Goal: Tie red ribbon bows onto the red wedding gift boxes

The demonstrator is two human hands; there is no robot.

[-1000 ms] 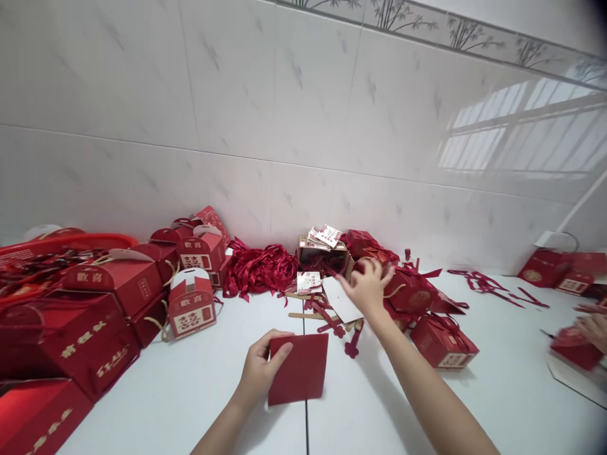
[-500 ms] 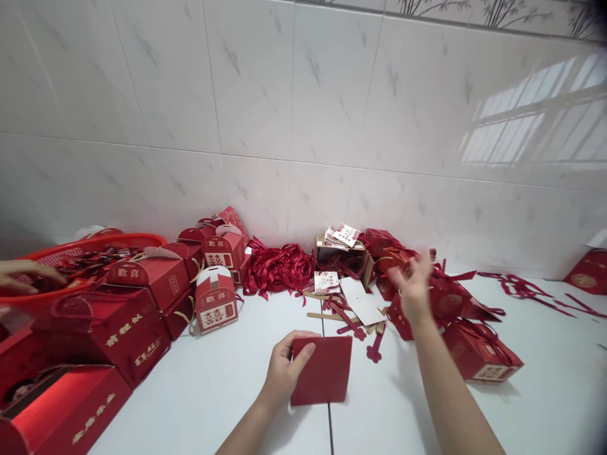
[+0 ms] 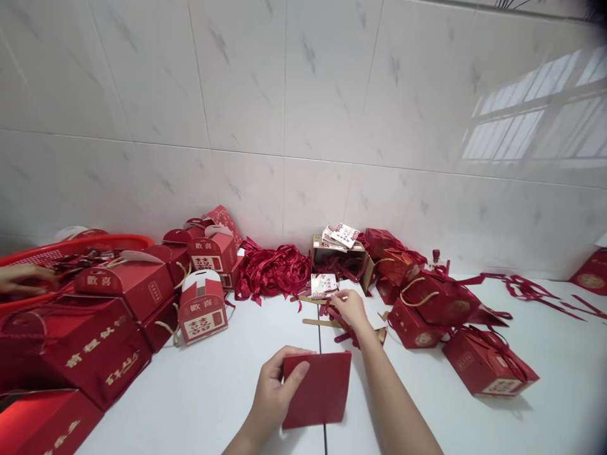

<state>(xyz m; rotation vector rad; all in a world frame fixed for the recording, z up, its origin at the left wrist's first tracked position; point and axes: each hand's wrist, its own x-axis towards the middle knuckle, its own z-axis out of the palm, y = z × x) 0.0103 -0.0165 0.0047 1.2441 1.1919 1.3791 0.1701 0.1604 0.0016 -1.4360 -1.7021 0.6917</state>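
Observation:
A flat-faced red box (image 3: 320,392) is gripped at its left side by my left hand (image 3: 279,385), the thumb across its front. Beyond it, my right hand (image 3: 349,308) is at the pile of dark red strips (image 3: 345,323), its fingers pinched together; what they hold is too small to make out. Just left of those fingers lies a white printed card (image 3: 324,284). Behind stands an open cardboard box (image 3: 368,272) with more strips inside and small printed cards (image 3: 342,236) on top.
Red gift boxes (image 3: 203,309) are stacked on the left, beside a red basket (image 3: 137,241) with another person's hand (image 3: 28,279) in it. Red ribbons (image 3: 275,268) lie by the wall. More boxes (image 3: 490,363) stand on the right.
My right hand has moved left and down, from over the boxes on the right to the strips, and its fingers have closed. My left hand keeps the red box. The view has shifted slightly.

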